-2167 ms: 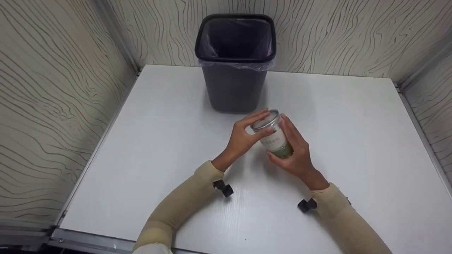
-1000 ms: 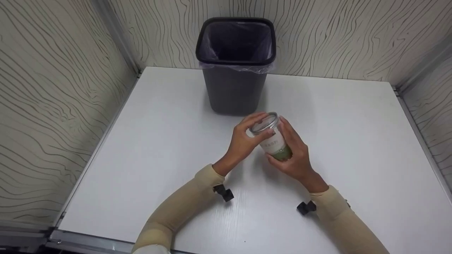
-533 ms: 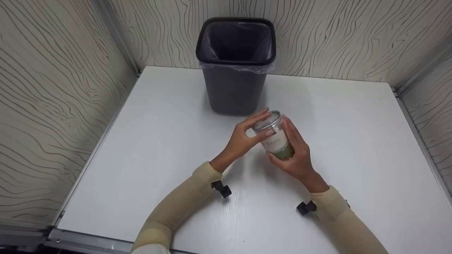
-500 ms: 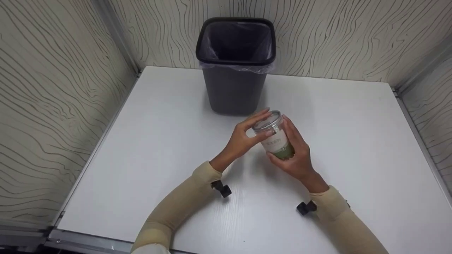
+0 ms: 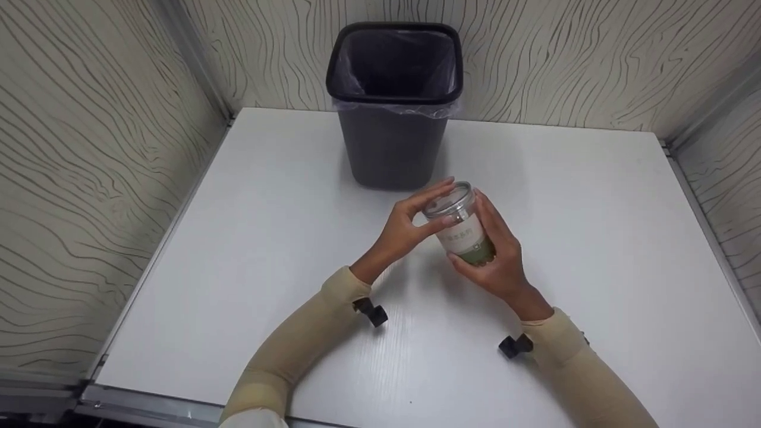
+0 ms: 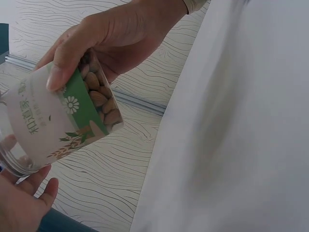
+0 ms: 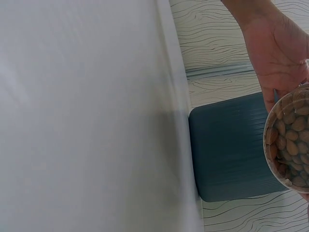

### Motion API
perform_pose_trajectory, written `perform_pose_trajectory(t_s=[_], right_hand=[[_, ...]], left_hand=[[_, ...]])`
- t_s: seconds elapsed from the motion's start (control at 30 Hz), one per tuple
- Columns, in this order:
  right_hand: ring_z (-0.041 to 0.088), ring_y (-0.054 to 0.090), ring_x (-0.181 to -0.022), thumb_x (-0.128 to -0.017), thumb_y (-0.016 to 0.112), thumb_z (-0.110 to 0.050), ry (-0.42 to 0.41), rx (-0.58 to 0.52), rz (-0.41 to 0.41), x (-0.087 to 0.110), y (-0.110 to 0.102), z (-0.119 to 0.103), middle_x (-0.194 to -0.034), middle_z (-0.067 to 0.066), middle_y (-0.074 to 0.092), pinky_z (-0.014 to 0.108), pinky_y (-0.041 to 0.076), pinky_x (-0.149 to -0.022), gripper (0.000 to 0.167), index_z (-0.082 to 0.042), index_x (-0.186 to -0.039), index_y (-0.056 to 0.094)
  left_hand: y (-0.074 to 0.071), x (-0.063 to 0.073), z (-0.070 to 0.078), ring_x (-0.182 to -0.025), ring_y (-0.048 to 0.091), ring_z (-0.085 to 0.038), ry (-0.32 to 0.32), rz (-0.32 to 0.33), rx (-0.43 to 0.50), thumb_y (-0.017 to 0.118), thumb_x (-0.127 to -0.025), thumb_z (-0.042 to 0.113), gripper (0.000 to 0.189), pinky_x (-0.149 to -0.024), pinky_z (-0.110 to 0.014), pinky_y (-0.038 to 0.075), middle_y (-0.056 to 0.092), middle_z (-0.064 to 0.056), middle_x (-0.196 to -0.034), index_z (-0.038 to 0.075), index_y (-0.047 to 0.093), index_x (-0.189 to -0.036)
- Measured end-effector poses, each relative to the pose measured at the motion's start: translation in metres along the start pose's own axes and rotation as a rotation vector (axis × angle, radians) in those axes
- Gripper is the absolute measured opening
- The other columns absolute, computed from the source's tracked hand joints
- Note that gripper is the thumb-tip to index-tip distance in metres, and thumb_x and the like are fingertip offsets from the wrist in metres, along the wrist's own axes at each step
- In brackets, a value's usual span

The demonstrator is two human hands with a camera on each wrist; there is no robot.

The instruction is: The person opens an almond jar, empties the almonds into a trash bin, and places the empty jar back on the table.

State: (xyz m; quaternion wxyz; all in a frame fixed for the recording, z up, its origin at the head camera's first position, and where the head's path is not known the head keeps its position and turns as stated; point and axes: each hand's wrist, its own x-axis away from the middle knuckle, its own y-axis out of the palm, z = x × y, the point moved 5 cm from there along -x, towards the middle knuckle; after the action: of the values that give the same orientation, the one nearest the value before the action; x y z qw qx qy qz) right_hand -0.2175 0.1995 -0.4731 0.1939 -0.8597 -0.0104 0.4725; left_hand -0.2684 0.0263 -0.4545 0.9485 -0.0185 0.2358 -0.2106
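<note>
A clear jar of almonds, with a white and green label, is held tilted above the table in the head view. My right hand grips its lower body, thumb on the near side and fingers on the far side. At the upper end, my left hand holds the rim of the clear lid between thumb and fingers. In the left wrist view the almonds show through the jar's base end, and part of my left hand is cut off. Almonds fill the base in the right wrist view.
A dark waste bin with a clear plastic liner stands on the white table, just beyond the jar. Wood-patterned panels enclose the table at the back and both sides.
The jar stays in both hands, its tilt and place shifting only slightly. My left thumb has drawn back a little toward the left along the rim. The bin has not moved.
</note>
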Motion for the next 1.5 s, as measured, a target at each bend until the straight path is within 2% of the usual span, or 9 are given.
perform_pose_trajectory(t_s=[0.2,0.37,0.5,0.8,0.93,1.1,1.3,1.5], right_hand=[[0.031,0.045,-0.14,-0.066,0.087,-0.005,-0.004,0.001,0.005,0.0,0.001,0.0,-0.15,0.034,0.041,0.033,0.037,-0.114,0.096,0.016,-0.146,0.038],[0.033,0.045,-0.14,-0.068,0.088,-0.013,-0.005,0.008,0.002,0.002,0.0,0.002,-0.15,0.032,0.042,0.035,0.038,-0.114,0.096,0.015,-0.146,0.04],[0.035,0.045,-0.14,-0.072,0.088,-0.019,-0.006,0.02,-0.01,0.001,0.0,0.002,-0.152,0.03,0.042,0.038,0.038,-0.115,0.095,0.013,-0.147,0.04],[0.035,0.046,-0.14,-0.071,0.088,-0.018,-0.013,0.036,-0.015,0.0,-0.001,0.001,-0.152,0.029,0.042,0.039,0.037,-0.116,0.095,0.012,-0.147,0.041],[0.035,0.046,-0.14,-0.069,0.088,-0.017,-0.016,0.039,-0.013,0.001,-0.001,0.002,-0.151,0.03,0.042,0.039,0.037,-0.116,0.095,0.012,-0.147,0.041],[0.035,0.046,-0.14,-0.069,0.089,-0.016,-0.021,0.038,-0.007,0.001,0.0,0.003,-0.151,0.03,0.043,0.04,0.037,-0.116,0.095,0.012,-0.146,0.041],[0.036,0.046,-0.139,-0.069,0.088,-0.015,-0.02,0.022,-0.006,0.0,-0.001,0.003,-0.151,0.032,0.042,0.037,0.038,-0.115,0.095,0.013,-0.147,0.041],[0.035,0.045,-0.139,-0.069,0.088,-0.014,-0.01,0.002,-0.012,0.001,-0.002,0.001,-0.151,0.032,0.04,0.035,0.039,-0.113,0.096,0.013,-0.147,0.04]], left_hand=[[-0.002,0.003,0.024,-0.143,0.043,-0.014,-0.009,0.021,-0.008,0.075,-0.093,0.012,0.054,-0.116,-0.037,0.035,0.05,-0.012,-0.153,-0.002,0.057,-0.142],[-0.002,0.004,0.027,-0.138,0.05,-0.014,-0.005,0.044,-0.023,0.076,-0.092,0.012,0.053,-0.114,-0.037,0.037,0.051,-0.013,-0.151,-0.001,0.058,-0.14],[-0.001,0.005,0.028,-0.138,0.049,-0.014,-0.002,0.064,-0.041,0.076,-0.091,0.009,0.052,-0.115,-0.035,0.037,0.052,-0.015,-0.15,-0.001,0.06,-0.139],[0.001,0.006,0.029,-0.139,0.048,-0.014,-0.012,0.088,-0.069,0.077,-0.091,0.011,0.051,-0.117,-0.035,0.034,0.053,-0.012,-0.15,0.001,0.061,-0.138],[0.002,0.005,0.018,-0.138,0.049,-0.016,-0.016,0.094,-0.072,0.077,-0.09,0.01,0.051,-0.117,-0.036,0.034,0.052,-0.014,-0.15,0.0,0.062,-0.138],[0.001,0.002,0.001,-0.141,0.045,-0.013,-0.006,0.096,-0.093,0.079,-0.09,0.013,0.052,-0.117,-0.035,0.033,0.053,-0.005,-0.151,0.007,0.063,-0.139],[-0.002,0.001,-0.002,-0.142,0.044,-0.008,0.024,0.063,-0.083,0.079,-0.091,0.02,0.053,-0.117,-0.033,0.034,0.052,0.004,-0.151,0.013,0.062,-0.141],[-0.006,0.0,-0.004,-0.143,0.043,-0.012,0.08,0.012,-0.033,0.076,-0.094,0.022,0.052,-0.118,-0.035,0.032,0.051,0.005,-0.152,0.013,0.06,-0.143]])
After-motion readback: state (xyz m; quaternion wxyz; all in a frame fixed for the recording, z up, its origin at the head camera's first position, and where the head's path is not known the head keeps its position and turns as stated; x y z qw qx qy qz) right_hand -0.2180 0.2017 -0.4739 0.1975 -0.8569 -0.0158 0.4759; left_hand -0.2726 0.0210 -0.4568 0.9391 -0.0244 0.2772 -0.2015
